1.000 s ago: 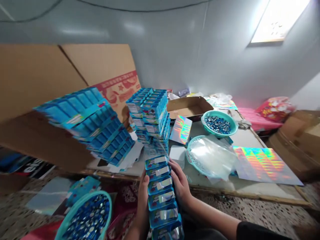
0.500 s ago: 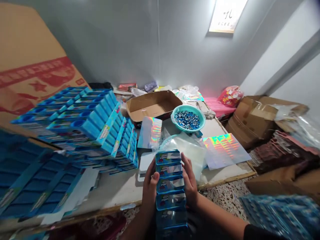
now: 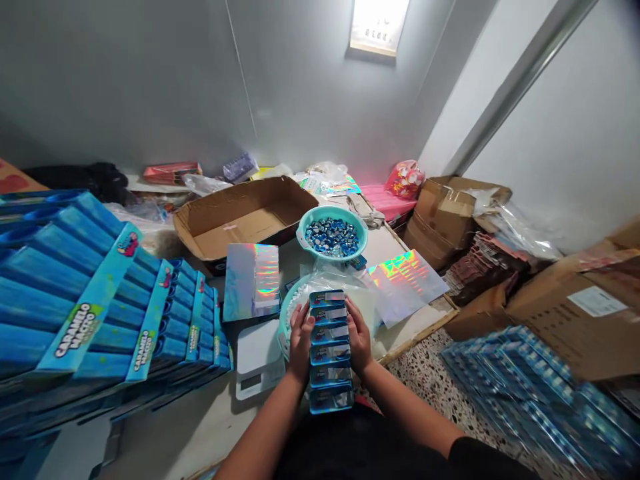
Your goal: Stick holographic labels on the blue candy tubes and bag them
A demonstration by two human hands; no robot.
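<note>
A long pack of blue boxes (image 3: 330, 353), lined up in a row with shiny clear film over them, lies lengthwise in front of my body. My left hand (image 3: 301, 340) grips its left side, thumb near the top edge. Along the opposite side my right hand (image 3: 359, 339) is closed on the same pack. Just beyond the far end are clear plastic sheets (image 3: 357, 293) and a teal basket (image 3: 285, 320), partly covered. Farther back, a teal bowl (image 3: 303, 243) holds many blue and silver pieces.
Stacked blue display boxes (image 3: 145, 333) rise on the left. White plastic trays (image 3: 260, 353) lie beside my left hand. An open cardboard box (image 3: 220, 230) and holographic cards (image 3: 407, 287) are on the table. Wrapped blue packs (image 3: 525, 393) and cartons (image 3: 435, 213) stand to the right.
My view has turned to the right, so the table things appear farther left. Both hands still hold the pack, which now shows whole down to its near end.
</note>
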